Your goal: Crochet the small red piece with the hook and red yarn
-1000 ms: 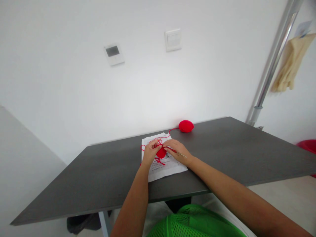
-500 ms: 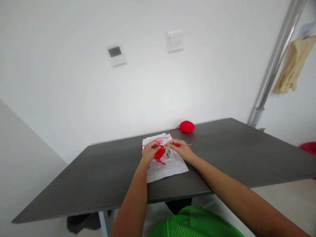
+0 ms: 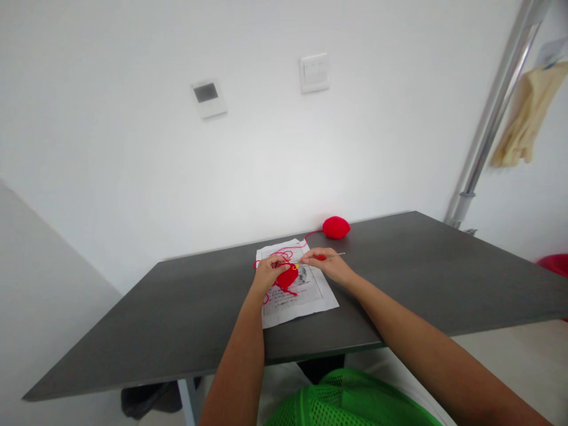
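My left hand [image 3: 268, 273] pinches a small red crocheted piece [image 3: 287, 277] over a printed paper sheet [image 3: 299, 306]. A yellow ring-like marker [image 3: 296, 267] hangs at the piece's right edge. Between the fingers of my right hand [image 3: 327, 264] is a crochet hook [image 3: 320, 257] with a red grip; its far metal end points right, and its other end reaches toward the piece. Loose red yarn [image 3: 286, 253] loops around my left fingers and runs back to a red ball of yarn [image 3: 336, 228]. My fingers partly hide the stitches.
The dark grey table [image 3: 199, 319] stands against a white wall with a thermostat [image 3: 209, 99] and a light switch [image 3: 315, 73]. Cream gloves [image 3: 530, 115] hang by a metal pole [image 3: 497, 118] at the right. Green mesh clothing [image 3: 350, 402] covers my lap area.
My right hand with the hook has moved slightly right, away from the crocheted piece. The piece has turned a little in my left hand, and the hook's outer end tilts higher.
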{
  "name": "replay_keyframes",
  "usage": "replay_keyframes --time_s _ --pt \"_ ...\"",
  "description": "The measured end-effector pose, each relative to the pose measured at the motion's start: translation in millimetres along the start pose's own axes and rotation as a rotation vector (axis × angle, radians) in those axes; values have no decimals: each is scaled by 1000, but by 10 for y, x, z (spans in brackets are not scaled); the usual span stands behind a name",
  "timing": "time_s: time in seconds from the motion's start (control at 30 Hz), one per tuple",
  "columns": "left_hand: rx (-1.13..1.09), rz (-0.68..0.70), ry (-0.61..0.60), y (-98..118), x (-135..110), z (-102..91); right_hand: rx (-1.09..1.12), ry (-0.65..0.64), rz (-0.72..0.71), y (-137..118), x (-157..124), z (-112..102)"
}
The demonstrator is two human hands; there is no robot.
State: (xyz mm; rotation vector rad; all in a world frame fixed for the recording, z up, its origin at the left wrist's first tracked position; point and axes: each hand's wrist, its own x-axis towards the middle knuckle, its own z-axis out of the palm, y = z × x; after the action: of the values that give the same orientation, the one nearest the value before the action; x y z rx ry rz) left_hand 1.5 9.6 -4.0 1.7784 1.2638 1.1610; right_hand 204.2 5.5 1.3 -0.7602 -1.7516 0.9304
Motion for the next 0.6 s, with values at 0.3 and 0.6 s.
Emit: replay_keyframes --time_s 0.3,0.6 --pt "-40 -2 -2 -57 18 -2 21 -15 -18 -26 -16 -22" --pt "-97 -29 -14 -68 6 35 384 32 233 36 20 -49"
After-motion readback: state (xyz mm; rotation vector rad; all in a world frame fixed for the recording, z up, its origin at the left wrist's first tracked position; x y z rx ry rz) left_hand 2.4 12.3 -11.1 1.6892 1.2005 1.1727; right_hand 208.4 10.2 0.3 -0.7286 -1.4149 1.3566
